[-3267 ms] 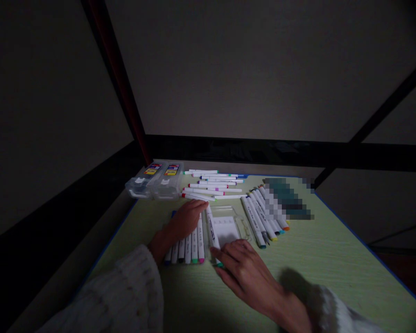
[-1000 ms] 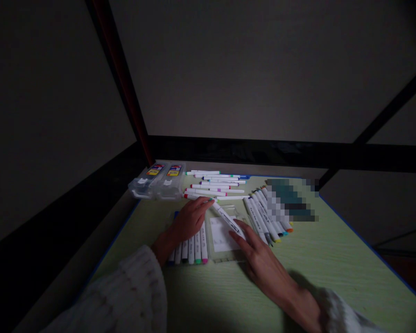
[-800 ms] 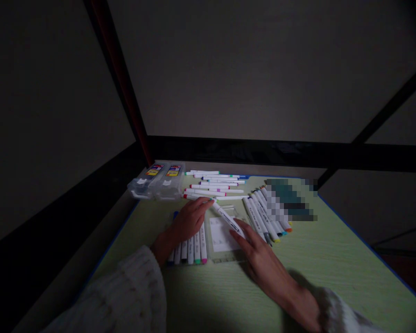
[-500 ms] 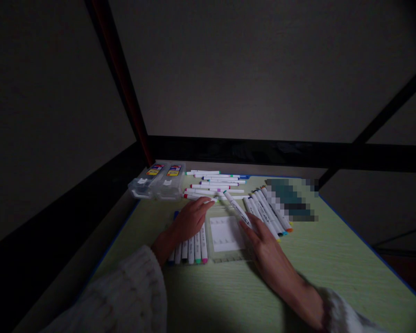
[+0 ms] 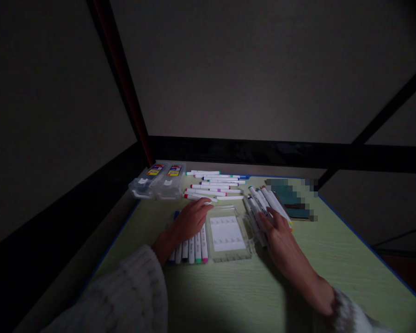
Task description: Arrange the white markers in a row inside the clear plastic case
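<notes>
A clear plastic case [image 5: 247, 253] lies unfolded in front of me. White markers [image 5: 197, 245] with coloured ends fill its left half; a white printed card [image 5: 228, 233] shows in the right half. My left hand [image 5: 189, 217] rests arched over the upper part of those markers, fingers extended rightward; its thumb is mostly hidden. My right hand [image 5: 279, 233] is at the slanted row of markers [image 5: 275, 203] right of the case. Its fingers are closed on a white marker with a teal end [image 5: 255, 195], lying over that row.
Two clear plastic boxes [image 5: 169, 182] with coloured labels stand at the back left. Several thin white markers [image 5: 215, 186] lie crosswise behind the case. A pixelated dark teal item [image 5: 294, 199] lies at the far right. The light green table [image 5: 333, 259] has a blue edge.
My right hand has moved right with the teal-ended marker, from above the case to the slanted row. The left hand has hardly moved.
</notes>
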A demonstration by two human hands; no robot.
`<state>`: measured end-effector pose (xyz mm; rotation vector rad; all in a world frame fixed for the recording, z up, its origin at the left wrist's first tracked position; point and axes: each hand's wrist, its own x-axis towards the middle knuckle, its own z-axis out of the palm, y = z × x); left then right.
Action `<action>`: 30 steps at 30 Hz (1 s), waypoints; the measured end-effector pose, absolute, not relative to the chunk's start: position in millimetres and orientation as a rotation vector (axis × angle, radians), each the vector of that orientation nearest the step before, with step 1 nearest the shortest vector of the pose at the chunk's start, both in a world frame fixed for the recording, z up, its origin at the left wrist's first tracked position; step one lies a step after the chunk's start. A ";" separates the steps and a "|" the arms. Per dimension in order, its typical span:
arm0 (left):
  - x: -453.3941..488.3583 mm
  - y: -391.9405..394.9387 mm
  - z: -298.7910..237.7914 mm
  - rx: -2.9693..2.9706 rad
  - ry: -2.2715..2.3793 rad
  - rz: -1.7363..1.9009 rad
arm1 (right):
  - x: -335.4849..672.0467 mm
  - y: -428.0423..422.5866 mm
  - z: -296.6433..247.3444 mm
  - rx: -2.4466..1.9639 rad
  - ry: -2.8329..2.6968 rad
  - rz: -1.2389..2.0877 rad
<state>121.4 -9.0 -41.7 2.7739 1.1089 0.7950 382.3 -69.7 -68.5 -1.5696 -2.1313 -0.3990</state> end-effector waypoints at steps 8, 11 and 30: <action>122.3 -9.4 -39.7 2.783 1.095 0.778 | 381.5 -71.5 -67.0 -1.673 -2.214 -0.492; 122.2 -9.2 -39.3 2.784 1.104 0.761 | 382.7 -71.9 -70.1 -1.668 -2.232 -0.502; 121.7 -8.6 -41.0 2.800 1.076 0.763 | 386.4 -72.3 -72.3 -1.592 -2.232 -0.419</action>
